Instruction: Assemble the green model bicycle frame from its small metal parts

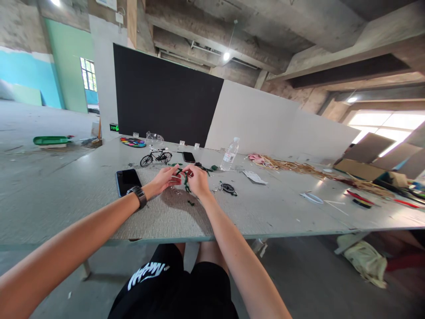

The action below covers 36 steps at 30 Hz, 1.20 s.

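Note:
Both hands meet over the middle of the grey table. My left hand [165,178] is closed at the fingertips on a thin dark green part [179,170]. My right hand [198,179] pinches the same green part from the other side, with a green piece [187,184] hanging below. A small dark piece [190,203] lies on the table just below the hands. To the right rests a small black wheel [228,188] among tiny bits. A black model bicycle [156,157] stands upright behind my left hand.
A blue-edged phone [128,180] lies by my left wrist, and another phone [189,157] lies behind the hands. A clear bottle [230,154] and a white paper [254,177] are to the right. A paint palette [133,142] sits at the back left.

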{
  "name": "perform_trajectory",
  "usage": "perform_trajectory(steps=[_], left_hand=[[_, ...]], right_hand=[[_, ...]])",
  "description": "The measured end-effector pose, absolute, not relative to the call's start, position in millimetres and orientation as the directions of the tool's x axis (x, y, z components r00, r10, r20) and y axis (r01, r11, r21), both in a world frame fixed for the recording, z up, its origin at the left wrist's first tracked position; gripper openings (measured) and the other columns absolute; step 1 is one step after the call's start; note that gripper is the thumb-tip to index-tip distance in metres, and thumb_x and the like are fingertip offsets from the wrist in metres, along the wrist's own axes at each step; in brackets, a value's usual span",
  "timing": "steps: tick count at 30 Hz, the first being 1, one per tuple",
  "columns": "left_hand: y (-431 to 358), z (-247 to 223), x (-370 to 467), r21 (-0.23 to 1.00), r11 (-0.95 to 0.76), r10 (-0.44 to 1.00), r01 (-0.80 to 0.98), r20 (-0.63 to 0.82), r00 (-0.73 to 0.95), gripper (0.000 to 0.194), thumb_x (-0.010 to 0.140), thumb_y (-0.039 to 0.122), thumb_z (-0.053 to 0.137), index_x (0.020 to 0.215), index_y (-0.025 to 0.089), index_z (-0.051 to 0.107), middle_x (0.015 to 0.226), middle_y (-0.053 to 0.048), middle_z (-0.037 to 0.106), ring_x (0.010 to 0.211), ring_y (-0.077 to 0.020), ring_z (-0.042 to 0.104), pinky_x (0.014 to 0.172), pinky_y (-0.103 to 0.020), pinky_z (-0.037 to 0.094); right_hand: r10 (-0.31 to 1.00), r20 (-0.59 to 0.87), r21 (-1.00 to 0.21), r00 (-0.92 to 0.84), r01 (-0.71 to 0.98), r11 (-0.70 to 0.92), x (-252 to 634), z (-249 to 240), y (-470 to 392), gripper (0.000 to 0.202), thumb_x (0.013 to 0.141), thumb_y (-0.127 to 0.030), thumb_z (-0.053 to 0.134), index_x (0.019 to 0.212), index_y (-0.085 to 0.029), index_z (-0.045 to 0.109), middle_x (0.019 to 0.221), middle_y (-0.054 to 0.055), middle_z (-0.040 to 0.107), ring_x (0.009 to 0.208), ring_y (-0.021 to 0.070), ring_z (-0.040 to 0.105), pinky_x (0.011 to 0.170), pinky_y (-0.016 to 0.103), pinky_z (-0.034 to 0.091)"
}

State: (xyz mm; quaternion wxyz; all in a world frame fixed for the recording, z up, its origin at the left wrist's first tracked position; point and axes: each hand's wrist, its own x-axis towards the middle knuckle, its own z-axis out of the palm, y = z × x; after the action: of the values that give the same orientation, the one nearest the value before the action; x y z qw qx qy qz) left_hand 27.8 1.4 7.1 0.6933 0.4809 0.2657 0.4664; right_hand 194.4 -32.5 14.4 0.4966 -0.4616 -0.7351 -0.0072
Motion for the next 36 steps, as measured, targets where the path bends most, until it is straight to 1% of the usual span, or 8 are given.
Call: perform_trajectory(steps=[4,8,13,18,24,30,36], left_hand=[[2.4,8.2,27.0,0.896,0.121,0.907,-0.426,0.074,0.414,0.024,0.087,0.035,0.077,0.096,0.015,0.065,0.082,-0.004,0.066,0.072,-0.0164,0.070,0.079,-0.036,0.061],[4.7,7.2,26.2,0.893,0.090,0.903,-0.441,0.114,0.415,0.030,0.086,0.036,0.077,0.105,0.016,0.066,0.089,-0.005,0.069,0.073,-0.0168,0.070,0.076,-0.036,0.060],[4.6,6.6,24.8,0.903,0.023,0.892,-0.429,0.175,0.416,0.038,0.083,0.046,0.079,0.102,0.016,0.066,0.091,-0.006,0.071,0.076,-0.0166,0.070,0.072,-0.032,0.057],[3.1,7.8,25.4,0.913,-0.005,0.888,-0.408,0.192,0.418,0.044,0.080,0.053,0.081,0.100,0.016,0.065,0.091,-0.006,0.071,0.078,-0.0167,0.070,0.072,-0.031,0.056],[3.6,7.4,25.6,0.918,-0.001,0.887,-0.398,0.184,0.424,0.049,0.076,0.057,0.082,0.099,0.017,0.066,0.090,-0.005,0.069,0.077,-0.0162,0.068,0.073,-0.032,0.056],[3.2,6.3,25.0,0.909,-0.006,0.886,-0.417,0.198,0.419,0.049,0.076,0.057,0.082,0.101,0.018,0.067,0.104,-0.006,0.067,0.094,-0.0195,0.067,0.080,-0.035,0.056],[0.8,8.7,24.8,0.901,-0.014,0.886,-0.434,0.212,0.412,0.048,0.076,0.056,0.081,0.100,0.018,0.066,0.105,-0.007,0.067,0.102,-0.0231,0.066,0.084,-0.038,0.055]], right_hand=[[0.670,0.733,-0.417,-0.118,0.701,0.579,192.6,14.9,-34.6,0.021,0.081,-0.010,0.058,0.086,-0.024,0.073,0.079,0.002,0.071,0.073,0.0194,0.063,0.074,0.030,0.047],[0.676,0.730,-0.450,-0.105,0.670,0.590,192.1,13.8,-33.1,0.017,0.084,-0.015,0.060,0.091,-0.024,0.072,0.083,0.002,0.073,0.071,0.0179,0.065,0.072,0.029,0.050],[0.693,0.714,-0.518,-0.098,0.591,0.618,193.5,13.0,-30.8,0.018,0.085,-0.018,0.061,0.099,-0.023,0.070,0.095,0.003,0.077,0.078,0.0170,0.071,0.069,0.026,0.054],[0.705,0.705,-0.554,-0.073,0.563,0.613,193.4,14.0,-30.9,0.018,0.082,-0.017,0.062,0.097,-0.022,0.069,0.094,0.004,0.078,0.077,0.0168,0.071,0.067,0.027,0.054],[0.707,0.704,-0.563,-0.062,0.559,0.609,192.1,15.6,-32.9,0.019,0.081,-0.016,0.064,0.098,-0.022,0.069,0.095,0.004,0.078,0.078,0.0163,0.071,0.067,0.026,0.053],[0.710,0.701,-0.557,-0.071,0.568,0.606,192.1,17.5,-34.9,0.019,0.082,-0.017,0.061,0.096,-0.021,0.072,0.093,0.004,0.078,0.076,0.0160,0.070,0.067,0.025,0.053],[0.713,0.697,-0.566,-0.069,0.558,0.607,191.5,18.3,-35.5,0.020,0.084,-0.018,0.058,0.097,-0.021,0.073,0.093,0.004,0.078,0.081,0.0180,0.073,0.069,0.028,0.056]])
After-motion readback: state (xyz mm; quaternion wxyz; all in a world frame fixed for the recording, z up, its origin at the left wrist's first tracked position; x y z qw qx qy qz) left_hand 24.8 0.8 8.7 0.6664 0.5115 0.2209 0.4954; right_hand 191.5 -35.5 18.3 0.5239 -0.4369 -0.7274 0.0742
